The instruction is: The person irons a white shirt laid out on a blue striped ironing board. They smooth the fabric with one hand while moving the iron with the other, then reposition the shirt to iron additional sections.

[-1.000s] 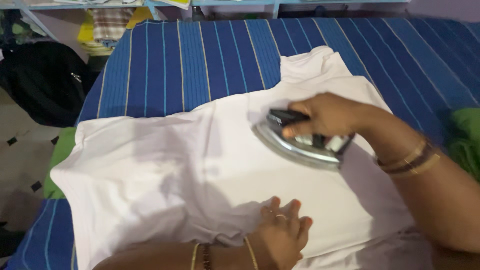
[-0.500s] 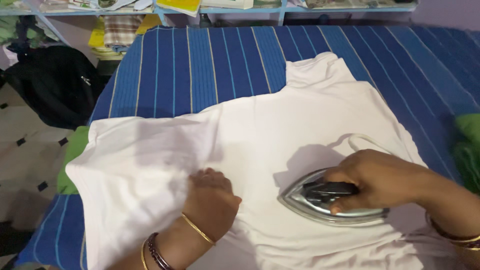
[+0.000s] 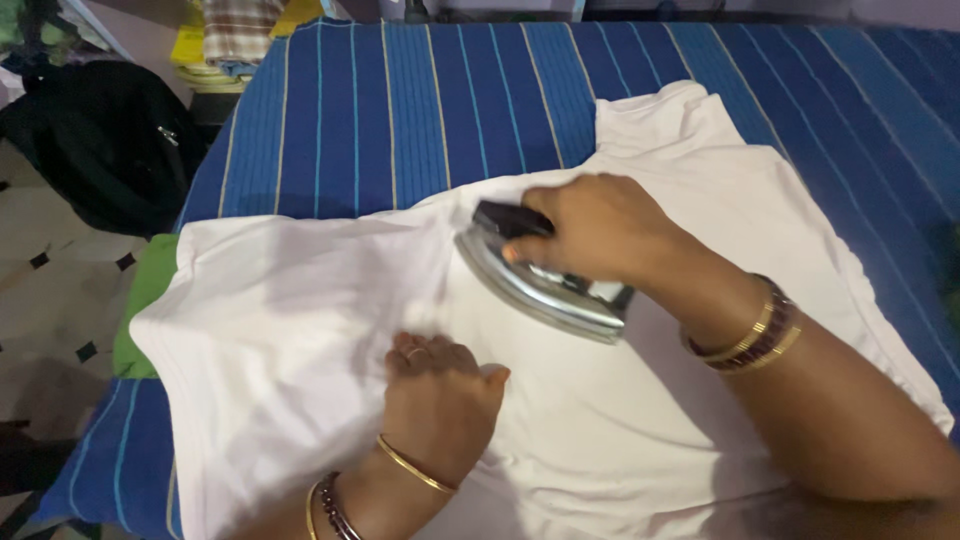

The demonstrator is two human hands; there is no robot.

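Blue cloth with thin pale and yellow stripes covers the flat surface we work on in the head view, and it runs from the twelve o'clock edge down past both sides of the picture. On it lies a white garment, spread wide, with a narrower part reaching up toward one o'clock. A green cloth peeks out from under the garment at nine o'clock. Beyond the surface, at ten o'clock, we see a black bag on a pale tiled floor with small dark squares, and at eleven o'clock a stack of folded fabrics, checked and yellow. Our right hand sits just above the centre, its fingers clenched round the dark handle of a metal iron, whose shiny soleplate rests flat on the garment with its nose pointing toward ten o'clock. Gold and dark bangles ring that wrist at three o'clock. Our left hand lies at six o'clock, fingers released and loosely spread, palm down, pressing the white garment just beside the iron without gripping anything; a ring shows on one finger, and bangles circle its wrist lower down.
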